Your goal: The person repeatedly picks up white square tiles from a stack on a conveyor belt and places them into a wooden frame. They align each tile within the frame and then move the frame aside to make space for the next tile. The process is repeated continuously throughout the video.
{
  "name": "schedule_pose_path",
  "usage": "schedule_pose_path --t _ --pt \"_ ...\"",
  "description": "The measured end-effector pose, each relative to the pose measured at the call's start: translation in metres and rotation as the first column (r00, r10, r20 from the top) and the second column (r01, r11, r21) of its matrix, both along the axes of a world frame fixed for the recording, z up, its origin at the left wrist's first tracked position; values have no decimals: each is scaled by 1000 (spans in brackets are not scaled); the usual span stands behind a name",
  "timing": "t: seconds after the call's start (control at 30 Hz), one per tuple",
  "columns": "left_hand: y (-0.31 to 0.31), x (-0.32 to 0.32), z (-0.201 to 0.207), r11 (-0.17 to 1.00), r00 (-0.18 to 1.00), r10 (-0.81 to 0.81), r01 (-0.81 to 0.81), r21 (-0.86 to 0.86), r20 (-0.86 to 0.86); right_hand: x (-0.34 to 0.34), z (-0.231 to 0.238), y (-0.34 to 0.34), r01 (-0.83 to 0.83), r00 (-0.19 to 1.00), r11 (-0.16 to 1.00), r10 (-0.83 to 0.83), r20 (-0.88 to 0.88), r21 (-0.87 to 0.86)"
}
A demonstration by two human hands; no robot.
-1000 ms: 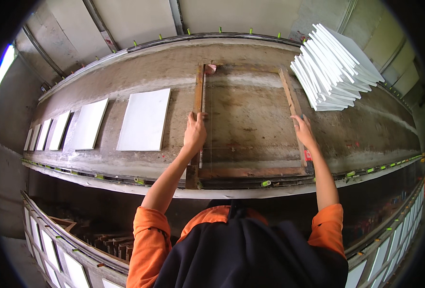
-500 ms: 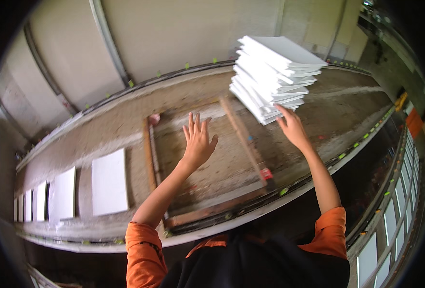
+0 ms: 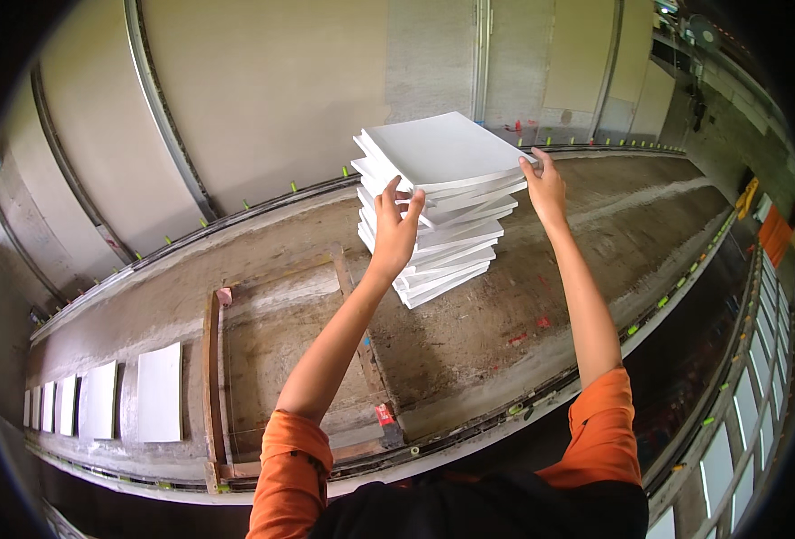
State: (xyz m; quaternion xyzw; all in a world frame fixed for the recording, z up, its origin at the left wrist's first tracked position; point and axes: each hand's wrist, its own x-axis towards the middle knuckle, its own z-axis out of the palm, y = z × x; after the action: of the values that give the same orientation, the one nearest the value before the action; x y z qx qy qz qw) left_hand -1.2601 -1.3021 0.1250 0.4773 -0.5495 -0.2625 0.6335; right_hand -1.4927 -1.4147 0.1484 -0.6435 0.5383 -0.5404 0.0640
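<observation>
A tall, uneven stack of white rectangular panels (image 3: 451, 242) stands in front of me, the sheets turned at slightly different angles. On its top lies a flat white panel (image 3: 447, 148). My left hand (image 3: 397, 226) is closed at the panel's near left edge, thumb and bent fingers around the upper edges of the pile. At the right corner, my right hand (image 3: 546, 187) pinches the same panel between thumb and fingers. How many sheets the left fingers hold cannot be made out.
A wooden frame (image 3: 212, 382) lies on the brown, dusty platform (image 3: 469, 359), left of the stack. Several white panels (image 3: 160, 395) lie in a row farther left. A beige wall (image 3: 271, 90) rises behind. On the right, more white panels (image 3: 719, 467) rest on a rack beyond a dark gap.
My view has turned right, bringing the stack nearer the middle. Both hands, apart and open before, have reached the stack and closed on the top panel's edges.
</observation>
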Motion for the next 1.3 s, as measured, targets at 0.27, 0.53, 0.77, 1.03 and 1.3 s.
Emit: schedule_pose_path --t 0.27,0.53,0.77,1.03,1.3 --pt "-28 4 4 977 975 46 1 212 -219 8 4 -18 -126 960 992 130 249 -32" --pt "13 45 25 975 886 -200 223 5 -418 36 44 30 -340 870 929 369 328 -145" --pt "130 165 -7 954 956 -259 276 118 -138 121 50 101 -661 693 748 586 420 49" --pt "230 322 -110 908 941 -198 71 413 273 282 -104 137 -708 669 651 492 557 274" --pt "269 396 -194 925 585 16 -317 211 811 352 -188 180 -634 773 501 391 499 589"
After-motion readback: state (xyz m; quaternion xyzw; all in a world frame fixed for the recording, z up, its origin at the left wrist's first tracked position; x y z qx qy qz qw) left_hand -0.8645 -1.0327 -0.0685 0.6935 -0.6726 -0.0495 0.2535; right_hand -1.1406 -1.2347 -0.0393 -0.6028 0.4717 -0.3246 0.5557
